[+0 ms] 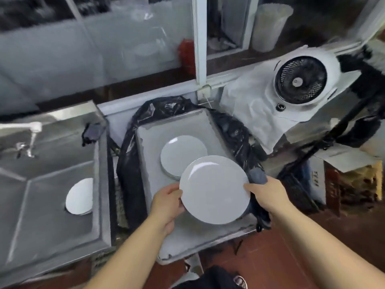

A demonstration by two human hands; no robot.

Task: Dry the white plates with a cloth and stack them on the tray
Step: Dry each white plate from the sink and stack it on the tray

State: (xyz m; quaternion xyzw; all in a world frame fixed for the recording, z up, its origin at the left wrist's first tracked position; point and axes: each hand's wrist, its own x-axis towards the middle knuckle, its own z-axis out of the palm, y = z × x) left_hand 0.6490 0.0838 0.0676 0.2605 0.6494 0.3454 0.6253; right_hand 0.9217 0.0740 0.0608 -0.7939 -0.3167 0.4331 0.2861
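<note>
Head view. A white plate (214, 189) is held face up over the near part of the tray (150, 142), with both hands at opposite edges of its rim. The left hand (167, 202) is curled round the left edge, thumb on top and fingers under. The right hand (268, 195) grips the right edge, thumb laid on the rim, and a dark cloth (258, 177) is bunched in the same hand and passes under the plate.

The relation that governs the coming move is the offset between the held plate and the stack of plates (183, 156) on the tray. The stack lies just beyond the held plate and slightly to its left; the near edge of the stack is hidden under the far rim of the held plate. Whether the two are touching cannot be told. The plate is round, so no long axis applies. Both hands are about equally near the stack.

A black plastic bag (133, 163) is draped around the tray. Further plates (80, 197) lie in the sink (52, 205), left of the tray. A fan (301, 80) stands beyond the tray to the right, well apart. Nothing is seen between the held plate and the stack; the trailing cloth is judged the only thing likely to be trapped beneath.
</note>
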